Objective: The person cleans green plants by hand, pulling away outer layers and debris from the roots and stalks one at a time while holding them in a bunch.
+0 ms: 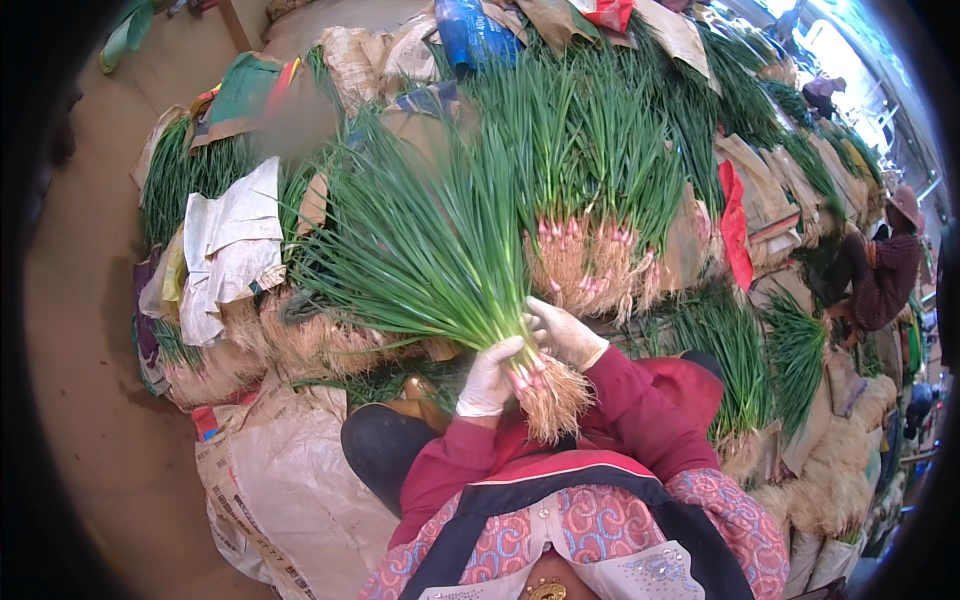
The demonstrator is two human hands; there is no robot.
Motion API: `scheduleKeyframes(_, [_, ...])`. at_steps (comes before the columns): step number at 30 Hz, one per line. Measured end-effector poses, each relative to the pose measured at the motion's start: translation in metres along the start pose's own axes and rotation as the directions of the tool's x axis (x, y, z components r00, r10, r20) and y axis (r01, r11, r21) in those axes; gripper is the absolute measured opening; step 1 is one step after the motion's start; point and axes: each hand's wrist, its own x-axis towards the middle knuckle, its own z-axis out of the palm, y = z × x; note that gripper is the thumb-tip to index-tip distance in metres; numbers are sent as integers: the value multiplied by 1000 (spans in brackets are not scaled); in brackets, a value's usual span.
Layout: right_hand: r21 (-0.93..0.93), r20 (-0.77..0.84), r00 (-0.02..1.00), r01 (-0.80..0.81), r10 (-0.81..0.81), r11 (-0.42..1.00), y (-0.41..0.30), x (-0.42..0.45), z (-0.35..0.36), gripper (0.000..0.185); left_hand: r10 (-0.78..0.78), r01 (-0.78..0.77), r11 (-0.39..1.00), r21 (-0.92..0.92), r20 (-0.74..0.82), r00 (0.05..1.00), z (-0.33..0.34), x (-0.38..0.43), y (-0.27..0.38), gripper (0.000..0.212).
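A large bunch of green onions (457,285) rests between my hands over my lap, its pinkish bulbs and tangled pale roots pointing down toward me. My left hand (486,379), in a white glove, wraps around the lower stems just above the bulbs. From the other side my gloved right hand (566,334) presses its fingers against the same stems. The long leaves fan out up and to the left. Just beyond my right hand, more green onions (577,255) lie in a row with bulbs and roots facing me.
White woven sacks (232,247) and brown sacking (682,240) cover parts of the onion heaps. A large woven sack (300,480) lies at my left. Further bundles (735,367) line my right. Another person (885,262) sits at the far right. Bare floor (82,375) runs along the left.
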Motion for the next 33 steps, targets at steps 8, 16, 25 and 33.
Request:
scheduleKeyframes(8, [-556,-90,898,314,-431,769,22,15,-16,26,-32,32,999,9,-12,999,-12,5,-7,44])
scheduleKeyframes(16, [-986,-116,977,-135,-177,-101,111,23,-110,23,-19,18,999,-41,-28,999,16,1,-5,50])
scheduleKeyframes(25, [-992,-114,613,-120,-782,51,-26,14,-35,30,-23,25,996,-86,28,999,16,5,-3,57])
scheduleKeyframes(33, [-982,-62,680,-172,-730,-76,-24,19,-55,29,-16,18,999,-34,58,998,10,6,-1,49])
